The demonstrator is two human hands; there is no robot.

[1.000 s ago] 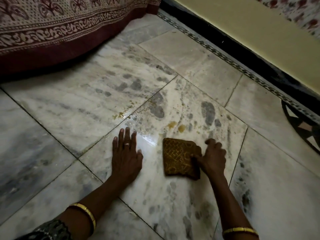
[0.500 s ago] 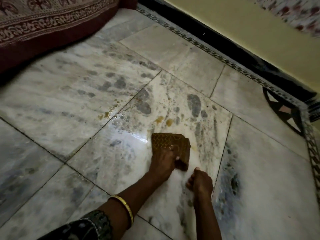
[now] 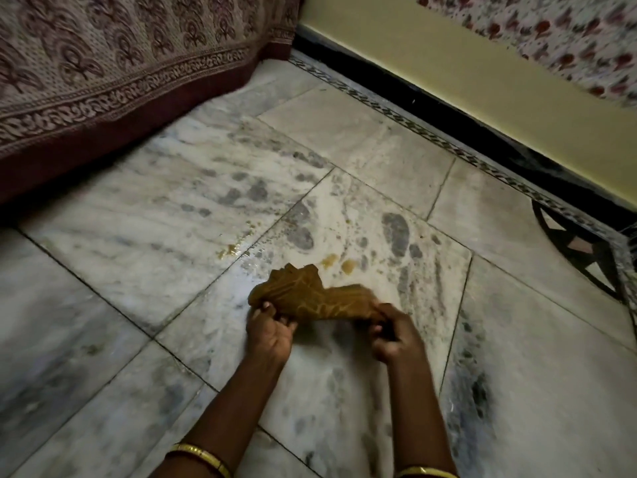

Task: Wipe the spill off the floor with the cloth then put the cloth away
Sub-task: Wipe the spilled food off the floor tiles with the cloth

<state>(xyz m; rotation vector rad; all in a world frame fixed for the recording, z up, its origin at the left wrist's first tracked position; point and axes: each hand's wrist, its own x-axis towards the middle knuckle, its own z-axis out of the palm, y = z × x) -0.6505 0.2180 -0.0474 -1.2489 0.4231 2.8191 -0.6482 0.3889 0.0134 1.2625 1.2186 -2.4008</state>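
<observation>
A mustard-brown patterned cloth (image 3: 312, 298) is bunched and stretched between my two hands just above the marble floor (image 3: 138, 243). My left hand (image 3: 269, 331) grips its left end, my right hand (image 3: 396, 334) pinches its right end. Yellowish spill drops lie just beyond the cloth: two blobs (image 3: 339, 263) at its far edge and a smaller patch (image 3: 231, 250) to the far left near a tile joint. A wet sheen covers the tile around the cloth.
A patterned maroon bedspread (image 3: 103, 81) hangs to the floor at the far left. A yellow wall with a black skirting (image 3: 431, 98) runs along the right. A dark inlaid floor motif (image 3: 579, 250) lies at the right edge.
The cloth lay flat on the floor under one hand; now both hands hold its ends and it is lifted and crumpled. The camera view has tilted up toward the bed.
</observation>
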